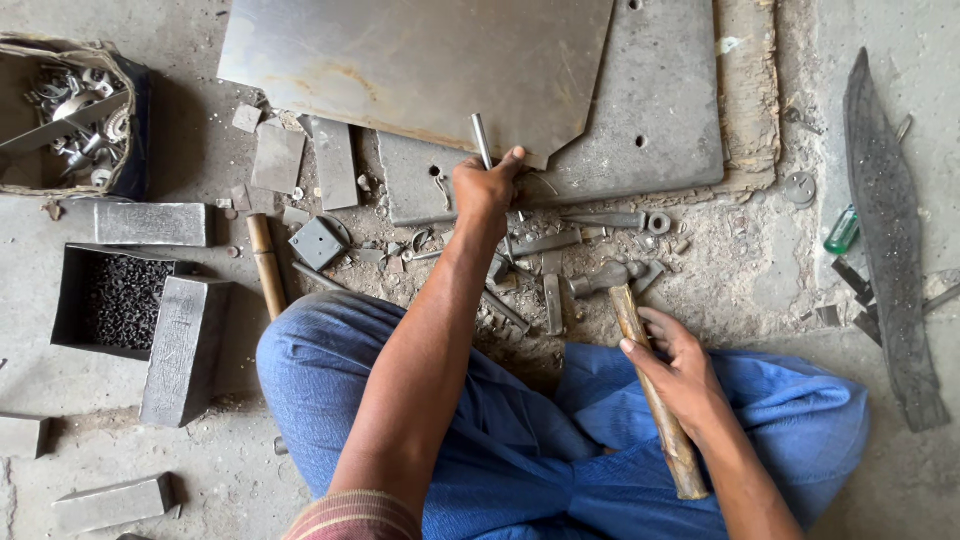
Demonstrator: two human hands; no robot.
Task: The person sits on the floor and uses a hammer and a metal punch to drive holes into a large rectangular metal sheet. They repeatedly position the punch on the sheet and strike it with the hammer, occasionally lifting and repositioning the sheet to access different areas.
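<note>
Your right hand (672, 362) is closed around the wooden handle of a hammer (650, 375), near the middle of the handle. The hammer's metal head lies on the floor (760, 270) just ahead of this hand, and the handle's end points back over your knee in blue cloth (800, 410).

Your left hand (487, 187) reaches further forward, with the fingers wrapped around a thin steel rod (481, 140). The rod stands almost upright, its top rising above the fingers. Its lower end is hidden by the hand, so you cannot tell what it touches.

Between your two hands, small metal scraps, bolts and flat pieces (545, 270) lie scattered in the dust. Just beyond the left hand there is a thick grey plate with holes (650, 140), and a shinier metal sheet (420, 60) lies partly over it.

Far to the left of the left hand you see a second wooden handle (266, 265), steel blocks (183, 345), a dark tray of small black parts (115, 300) and a basket of metal rings (70, 110). Far to the right of your right hand, a long dark strip (890, 250) lies on the floor.
</note>
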